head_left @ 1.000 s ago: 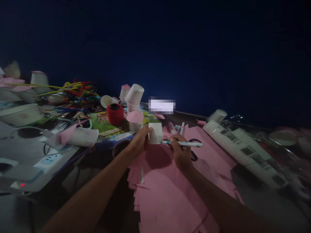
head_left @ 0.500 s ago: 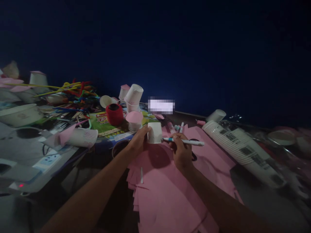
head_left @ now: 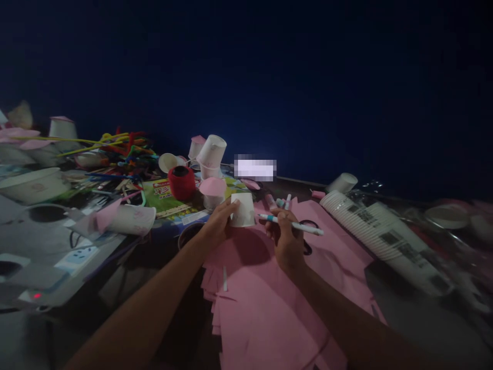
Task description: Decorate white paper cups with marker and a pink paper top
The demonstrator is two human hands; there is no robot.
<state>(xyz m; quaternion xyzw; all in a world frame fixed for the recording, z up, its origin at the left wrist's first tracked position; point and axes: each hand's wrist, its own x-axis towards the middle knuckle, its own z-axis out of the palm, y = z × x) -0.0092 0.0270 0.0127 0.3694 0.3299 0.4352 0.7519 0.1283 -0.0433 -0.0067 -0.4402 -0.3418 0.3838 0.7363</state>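
My left hand (head_left: 222, 222) grips a small white paper cup (head_left: 243, 209), upside down, by its left side. To its right, my right hand (head_left: 287, 235) holds a white marker (head_left: 298, 225) with a teal band, its tip pointing left. A small gap separates the tip from the cup. Both hands are over a stack of pink paper sheets (head_left: 262, 298). Black-handled scissors (head_left: 308, 248) are partly hidden behind my right hand.
A long stack of white cups (head_left: 370, 236) lies at right. A red yarn roll (head_left: 182, 183), a pink-topped cup (head_left: 213, 193) and stacked cups (head_left: 212, 150) stand behind my left hand. Colourful pipe cleaners (head_left: 127, 146) and a power strip socket (head_left: 79, 255) are at left.
The cup in my left hand has shifted slightly left and tilted. The marker tip, which was at the cup's lower right edge, is now apart from it.
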